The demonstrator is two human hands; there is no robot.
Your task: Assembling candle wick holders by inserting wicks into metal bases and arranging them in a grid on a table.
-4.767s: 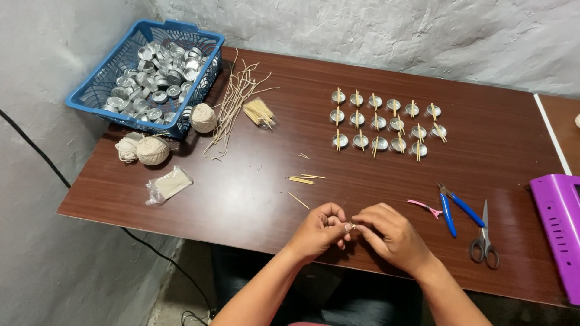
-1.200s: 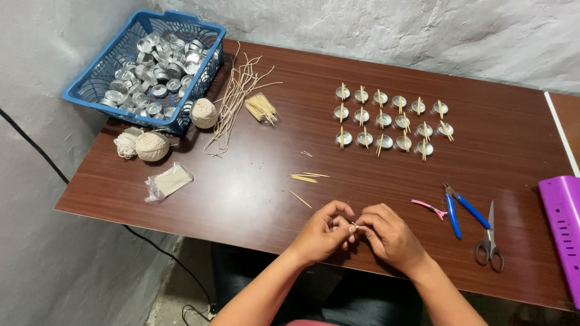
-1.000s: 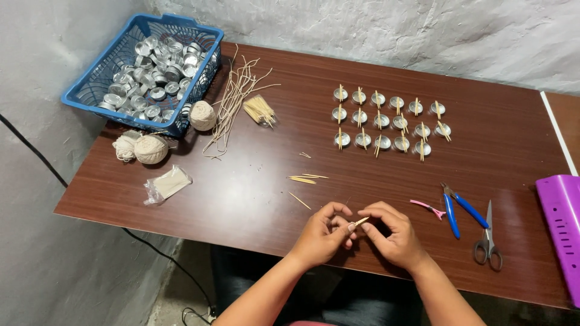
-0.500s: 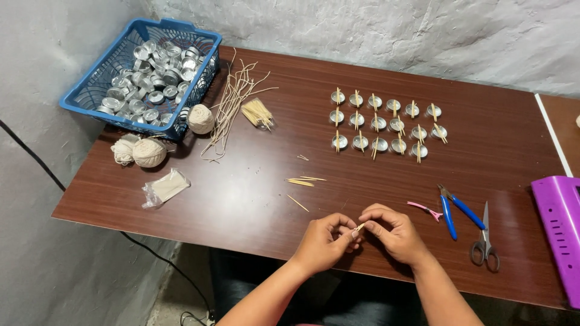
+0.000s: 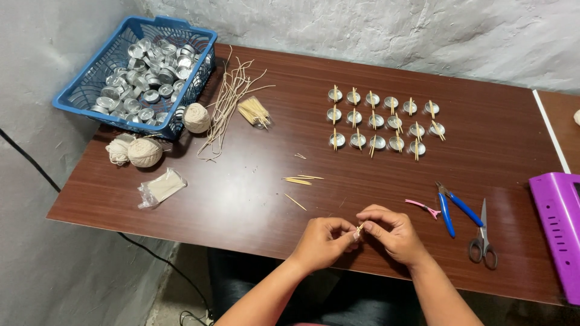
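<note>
Head view: blue basket (image 5: 78,96) holds metal cups (image 5: 142,78); both hands' (image 5: 356,238) grip pinches shut on a small stick (image 5: 358,230).

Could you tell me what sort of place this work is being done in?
Probably a small home craft workstation for candle making. A blue basket holds empty metal tealight cups, rows of cups with sticks sit on the brown table, and both hands, left hand and right hand, pinch a small piece.
</note>
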